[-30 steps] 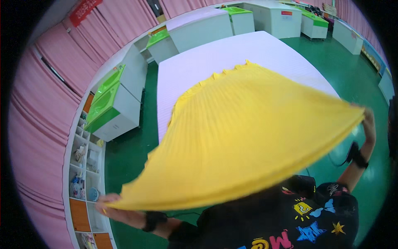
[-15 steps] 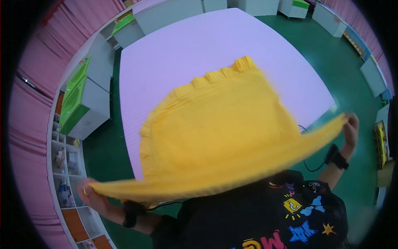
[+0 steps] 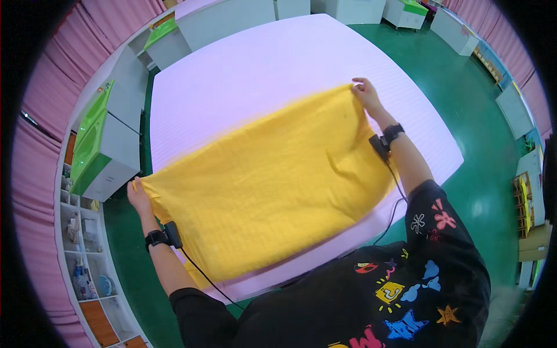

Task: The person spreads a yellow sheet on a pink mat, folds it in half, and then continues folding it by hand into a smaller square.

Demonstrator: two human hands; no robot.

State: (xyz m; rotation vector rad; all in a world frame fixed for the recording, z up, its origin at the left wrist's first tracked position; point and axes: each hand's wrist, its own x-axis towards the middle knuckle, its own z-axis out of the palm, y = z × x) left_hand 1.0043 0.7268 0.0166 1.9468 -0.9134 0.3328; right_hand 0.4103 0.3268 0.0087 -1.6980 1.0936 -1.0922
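Observation:
A large yellow cloth (image 3: pixel 267 185) is stretched wide between my two hands above the near part of a lilac-covered tabletop (image 3: pixel 261 75). My left hand (image 3: pixel 138 197) pinches its left far corner, just past the tabletop's left edge. At the other far corner, my right hand (image 3: pixel 365 95) grips the cloth between thumb and fingers, over the lilac surface. Between them the far edge runs fairly taut and a little blurred. Creases show near the right side, and the near edge droops by the front of the tabletop.
Black devices are strapped to both wrists, with thin cables (image 3: pixel 209 280) trailing toward my body. Green-topped white cabinets (image 3: pixel 113 153) and open shelves (image 3: pixel 87 255) line the left, beside pink curtains (image 3: pixel 35 191). Green floor (image 3: pixel 441 87) surrounds the tabletop. Wooden racks (image 3: pixel 524 203) stand at the right.
Both hands have moved forward, away from my body, and the right one inward to the left. The cloth's held edge went from near to far, and its ruffled edge is no longer seen.

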